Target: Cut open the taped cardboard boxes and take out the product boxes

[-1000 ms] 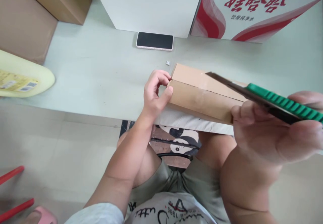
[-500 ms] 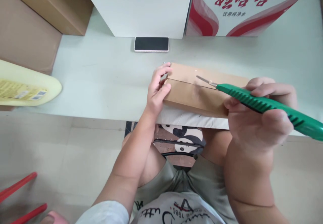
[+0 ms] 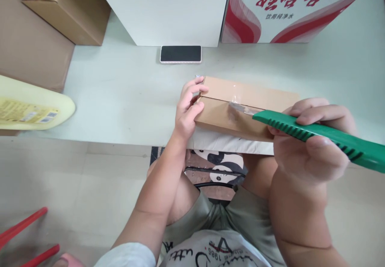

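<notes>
A long brown cardboard box (image 3: 216, 116) lies near the table's front edge, a seam running along its top. Clear tape (image 3: 236, 93) crosses that seam. My left hand (image 3: 189, 107) grips the box's left end, thumb on the near side and fingers over the far side. In my right hand (image 3: 313, 146) is a green utility knife (image 3: 300, 129), held between thumb and fingers. Its blade (image 3: 237, 107) is out, with the tip at the seam beside the tape. Whether the blade has gone into the tape I cannot tell. The knife and hand hide the box's right end.
Behind the box a phone (image 3: 181, 54) lies before a white box (image 3: 171, 10) and a red-and-white carton (image 3: 288, 22). To the left are a yellow bottle (image 3: 33, 104) and a cardboard box (image 3: 72, 10). The table's front edge (image 3: 105, 141) runs just above my lap.
The knife blade has come down and slightly left, from above the box to the seam by the tape. My left hand keeps its hold on the box's left end.
</notes>
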`<control>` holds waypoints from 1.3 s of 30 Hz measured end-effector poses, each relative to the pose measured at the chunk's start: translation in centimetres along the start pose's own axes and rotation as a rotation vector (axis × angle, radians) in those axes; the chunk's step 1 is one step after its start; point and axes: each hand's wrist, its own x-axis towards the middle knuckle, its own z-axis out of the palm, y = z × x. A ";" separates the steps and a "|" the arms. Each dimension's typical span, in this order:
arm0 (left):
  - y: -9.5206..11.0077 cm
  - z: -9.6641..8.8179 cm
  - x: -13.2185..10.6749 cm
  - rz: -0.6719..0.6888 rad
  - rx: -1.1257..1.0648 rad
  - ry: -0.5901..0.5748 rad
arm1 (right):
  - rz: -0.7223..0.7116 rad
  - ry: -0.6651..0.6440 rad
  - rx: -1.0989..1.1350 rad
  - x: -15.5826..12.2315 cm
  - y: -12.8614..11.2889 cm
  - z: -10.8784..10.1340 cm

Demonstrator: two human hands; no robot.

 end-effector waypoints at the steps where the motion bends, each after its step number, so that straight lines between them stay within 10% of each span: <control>1: 0.0 0.0 0.0 0.002 0.006 -0.004 | -0.007 0.015 0.006 -0.1 -0.1 0.1; 39: -0.2 -0.2 0.0 -0.063 0.025 0.016 | -0.036 -0.036 -0.300 -1.5 -0.2 -1.1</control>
